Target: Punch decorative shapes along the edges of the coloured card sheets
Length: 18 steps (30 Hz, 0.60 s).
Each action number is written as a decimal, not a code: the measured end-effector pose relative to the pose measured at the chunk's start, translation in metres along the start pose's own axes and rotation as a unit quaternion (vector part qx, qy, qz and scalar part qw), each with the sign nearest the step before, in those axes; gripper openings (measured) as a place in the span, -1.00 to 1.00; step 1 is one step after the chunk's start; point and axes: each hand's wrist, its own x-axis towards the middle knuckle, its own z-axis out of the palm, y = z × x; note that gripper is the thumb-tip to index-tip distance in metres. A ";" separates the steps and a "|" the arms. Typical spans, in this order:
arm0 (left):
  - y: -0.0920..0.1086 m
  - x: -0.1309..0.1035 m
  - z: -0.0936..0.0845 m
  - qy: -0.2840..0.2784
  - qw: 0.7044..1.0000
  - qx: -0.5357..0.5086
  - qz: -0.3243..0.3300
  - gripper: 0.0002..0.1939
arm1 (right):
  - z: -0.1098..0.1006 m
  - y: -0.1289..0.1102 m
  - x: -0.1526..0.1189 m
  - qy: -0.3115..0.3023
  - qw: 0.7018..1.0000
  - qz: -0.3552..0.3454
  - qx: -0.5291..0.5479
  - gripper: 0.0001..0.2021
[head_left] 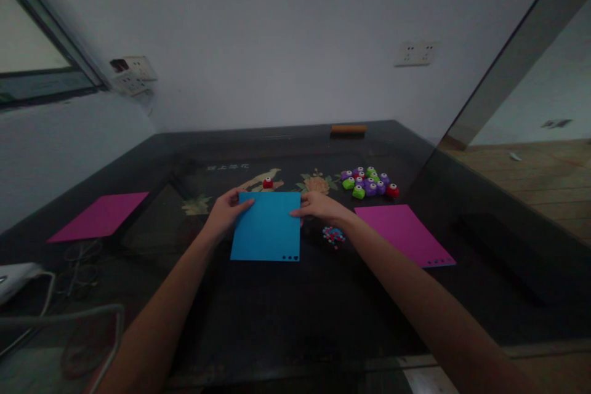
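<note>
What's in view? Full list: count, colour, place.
Blue sheet: 1, blue, between the hands
Left pink sheet: 1, pink, table's left
Right pink sheet: 1, pink, right of the right forearm
Red toy: 1, red, beyond the blue sheet
Toy cluster: over ten, purple, green, red, beyond the right pink sheet
Beads: one clump, mostly red and blue, beside the right forearm
Bar: 1, orange-brown, table's far edge
Dark slab: 1, black, table's right, unclear what
Device: 1, white, left edge
Table: 1, dark, under everything
Left hand: 1, bare, gripping blue sheet's left edge
Right hand: 1, bare, gripping its right edge
</note>
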 end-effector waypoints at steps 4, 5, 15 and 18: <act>0.003 -0.004 0.004 0.016 0.998 -0.064 -0.017 -0.56 | 0.000 -0.007 -0.004 -0.049 0.998 -0.002 -0.050 -0.81; 0.005 -0.005 0.005 0.016 0.997 -0.079 -0.018 -0.56 | 0.000 -0.009 -0.005 -0.039 0.997 0.001 -0.068 -0.80; 0.013 -0.009 0.014 -0.062 0.986 -0.144 -0.062 -0.43 | -0.019 -0.018 -0.010 0.126 0.990 -0.032 -0.062 -0.85; 0.017 -0.012 0.017 -0.065 0.982 -0.163 -0.067 -0.44 | -0.020 -0.018 -0.015 0.109 0.992 -0.036 -0.046 -0.87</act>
